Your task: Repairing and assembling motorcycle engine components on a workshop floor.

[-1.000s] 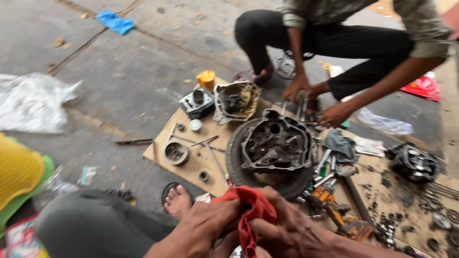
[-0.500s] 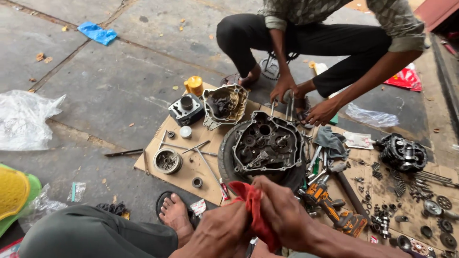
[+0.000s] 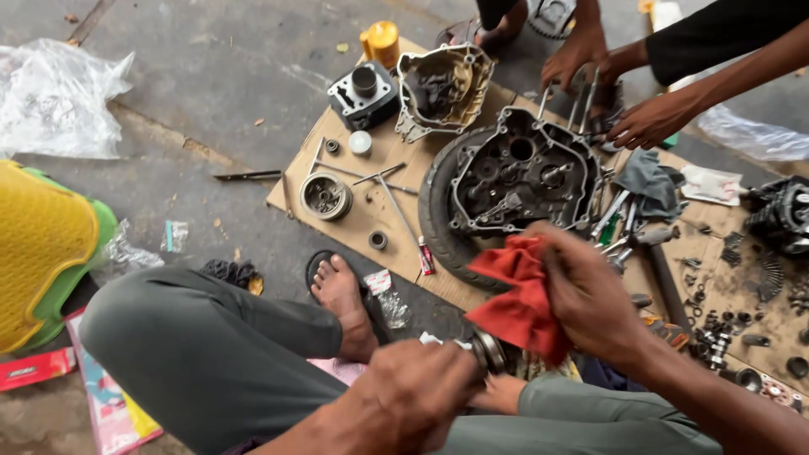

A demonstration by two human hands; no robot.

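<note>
**Red rag on a metal part, low over our lap**

Red cloth fills our right hand [image 3: 590, 295]: the fingers are closed around a bunched rag [image 3: 518, 299], which hangs against the round metal part [image 3: 489, 352] that our left hand [image 3: 417, 396] has clasped in a tight fist. Only the ribbed, ring-shaped end of that part shows past the knuckles; we cannot tell what the rest of it looks like. Both hands sit low in the view, above our grey-trousered knees and just right of our bare foot [image 3: 341, 295] in its sandal.

Beyond the rag, an open engine case [image 3: 518, 177] rests in a black tyre [image 3: 438, 211] on a sheet of cardboard [image 3: 371, 211]. Farther along the cardboard lie a finned cylinder block [image 3: 364, 94], a case cover [image 3: 442, 88], a yellow can [image 3: 381, 40] and a round geared piece [image 3: 327, 195]. Wrenches and small parts are scattered to the right of the tyre.

Across from us, another person's two hands [image 3: 653, 118] reach down near the far edge of the engine case. At far left sits a yellow and green plastic seat [image 3: 42, 244].
</note>
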